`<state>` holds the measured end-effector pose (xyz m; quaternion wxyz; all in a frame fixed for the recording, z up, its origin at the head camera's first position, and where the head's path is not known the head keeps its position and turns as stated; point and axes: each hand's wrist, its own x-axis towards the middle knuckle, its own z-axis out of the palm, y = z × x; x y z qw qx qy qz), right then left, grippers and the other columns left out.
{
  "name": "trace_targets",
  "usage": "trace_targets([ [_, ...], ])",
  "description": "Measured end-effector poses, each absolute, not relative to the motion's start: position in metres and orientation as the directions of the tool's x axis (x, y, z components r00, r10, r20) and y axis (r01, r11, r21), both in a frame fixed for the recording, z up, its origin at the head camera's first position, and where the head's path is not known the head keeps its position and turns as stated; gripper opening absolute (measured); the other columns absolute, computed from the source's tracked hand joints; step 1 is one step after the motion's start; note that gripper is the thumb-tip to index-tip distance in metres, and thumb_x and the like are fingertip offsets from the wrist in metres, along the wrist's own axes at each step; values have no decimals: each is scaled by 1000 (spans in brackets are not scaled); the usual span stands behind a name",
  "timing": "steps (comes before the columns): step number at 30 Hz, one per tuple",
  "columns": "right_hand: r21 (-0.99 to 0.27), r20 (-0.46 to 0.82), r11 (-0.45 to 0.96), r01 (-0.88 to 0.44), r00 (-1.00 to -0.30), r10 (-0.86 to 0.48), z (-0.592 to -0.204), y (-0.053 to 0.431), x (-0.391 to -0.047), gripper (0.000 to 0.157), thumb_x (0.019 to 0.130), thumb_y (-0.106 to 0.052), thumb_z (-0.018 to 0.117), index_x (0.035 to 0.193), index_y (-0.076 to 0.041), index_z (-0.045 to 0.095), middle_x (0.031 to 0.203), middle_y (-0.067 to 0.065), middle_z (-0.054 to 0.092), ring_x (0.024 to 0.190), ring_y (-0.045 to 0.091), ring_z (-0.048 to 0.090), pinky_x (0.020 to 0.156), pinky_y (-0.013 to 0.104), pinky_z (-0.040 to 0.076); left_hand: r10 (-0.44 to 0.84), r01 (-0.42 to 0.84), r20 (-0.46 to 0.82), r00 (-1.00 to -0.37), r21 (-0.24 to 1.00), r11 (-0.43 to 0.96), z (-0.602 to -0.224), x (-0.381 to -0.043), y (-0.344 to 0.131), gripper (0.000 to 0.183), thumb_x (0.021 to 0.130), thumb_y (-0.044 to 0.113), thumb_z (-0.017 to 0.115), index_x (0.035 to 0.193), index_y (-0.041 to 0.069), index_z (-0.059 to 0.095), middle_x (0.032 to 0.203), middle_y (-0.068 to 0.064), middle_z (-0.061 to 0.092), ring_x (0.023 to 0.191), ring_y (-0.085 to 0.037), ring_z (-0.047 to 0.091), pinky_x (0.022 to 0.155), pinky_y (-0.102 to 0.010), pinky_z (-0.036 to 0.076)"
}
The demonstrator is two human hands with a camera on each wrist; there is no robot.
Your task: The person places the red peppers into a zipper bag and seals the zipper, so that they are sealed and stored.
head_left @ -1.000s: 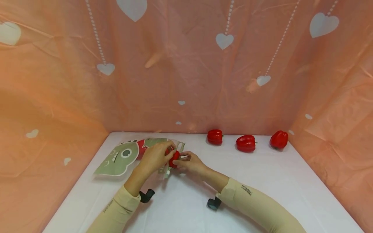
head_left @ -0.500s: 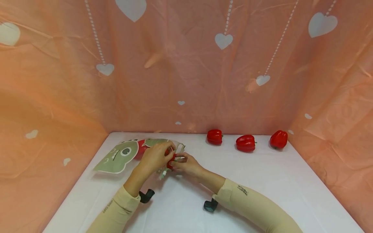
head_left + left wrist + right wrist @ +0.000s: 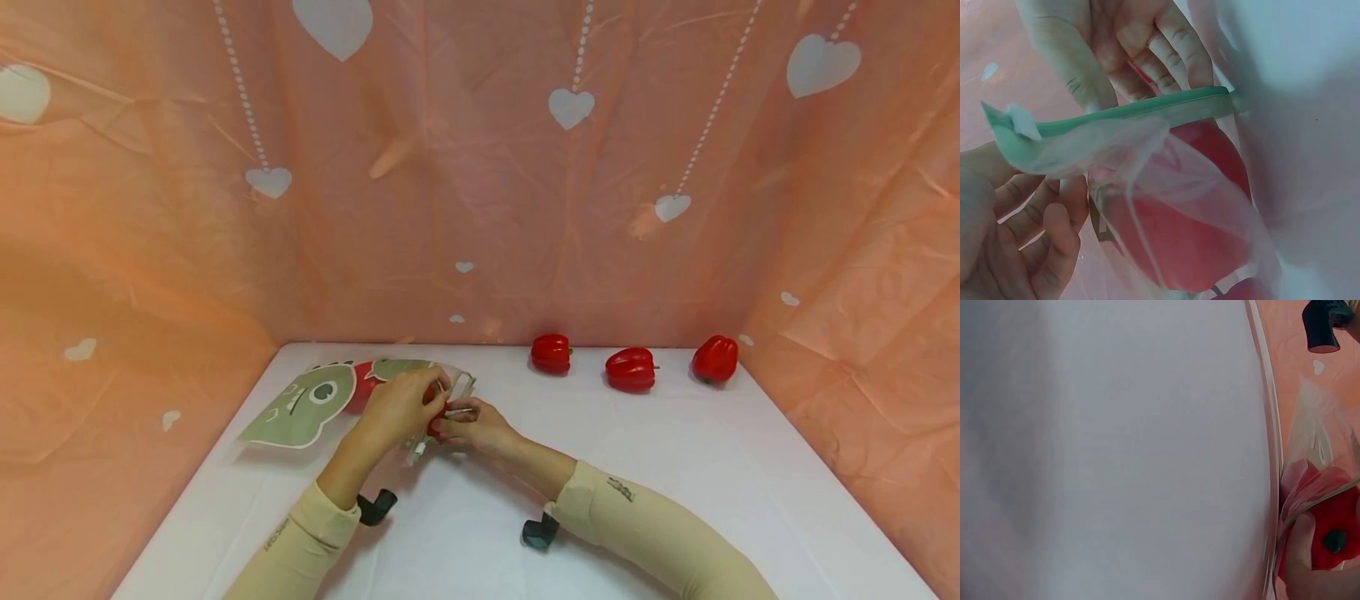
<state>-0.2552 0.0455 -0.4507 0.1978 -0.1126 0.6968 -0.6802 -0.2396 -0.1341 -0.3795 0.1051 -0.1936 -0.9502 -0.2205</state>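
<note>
A clear zip bag [image 3: 296, 412] with a green dinosaur print lies on the left half of the table, its mouth facing right. My left hand [image 3: 401, 404] grips the bag at its mouth. With thumb and fingers my right hand [image 3: 480, 429] holds a red bell pepper [image 3: 434, 427] at that opening; its green stem shows in the right wrist view. Through the plastic in the left wrist view, a red bell pepper [image 3: 1191, 231] sits below the green zip edge [image 3: 1135, 109]. Part of another red shape [image 3: 1244, 290] shows beneath it.
Along the back edge of the white table [image 3: 600, 467] lie three red bell peppers: one on the left [image 3: 551, 354], one in the middle [image 3: 631, 370] and one on the right [image 3: 716, 359]. An orange curtain [image 3: 495, 208] with white hearts surrounds the table.
My right hand has moved slightly left with the bell pepper, which is now deeper in the bag's mouth and less visible. My left hand has stayed nearly still.
</note>
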Motion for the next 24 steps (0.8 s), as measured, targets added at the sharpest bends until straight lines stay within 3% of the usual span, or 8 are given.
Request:
trace_targets([
  [6, -995, -89, 85, 58, -896, -435, -453, 46, -258, 41, 101, -5, 72, 137, 10, 61, 120, 24, 76, 104, 19, 76, 94, 32, 59, 307, 391, 267, -914, 370, 842, -378, -239, -136, 7, 99, 23, 77, 105, 20, 73, 85, 10, 71, 70, -10, 58, 58, -34, 48],
  [11, -990, -110, 132, 51, -865, -490, -453, 48, -259, 44, 101, -2, 69, 142, 11, 60, 122, 23, 76, 103, 13, 73, 92, 26, 56, 313, 381, 234, -920, 364, 849, -377, -237, -138, 7, 97, 22, 78, 101, 21, 72, 83, 11, 68, 71, -11, 59, 59, -35, 47],
  [19, -989, -118, 137, 52, -838, -532, -452, 49, -259, 44, 100, 0, 69, 141, 14, 59, 129, 28, 72, 106, 14, 74, 94, 26, 57, 316, 356, 168, -934, 350, 866, -376, -237, -144, 9, 96, 21, 78, 98, 21, 69, 82, 7, 66, 78, -16, 63, 63, -41, 50],
  [24, -988, -128, 137, 64, -840, -528, -450, 54, -260, 45, 99, 0, 71, 140, 13, 60, 128, 26, 73, 106, 14, 74, 95, 28, 58, 331, 367, 160, -930, 364, 856, -375, -238, -148, 11, 96, 19, 77, 93, 21, 67, 80, 8, 65, 76, -13, 61, 63, -39, 49],
])
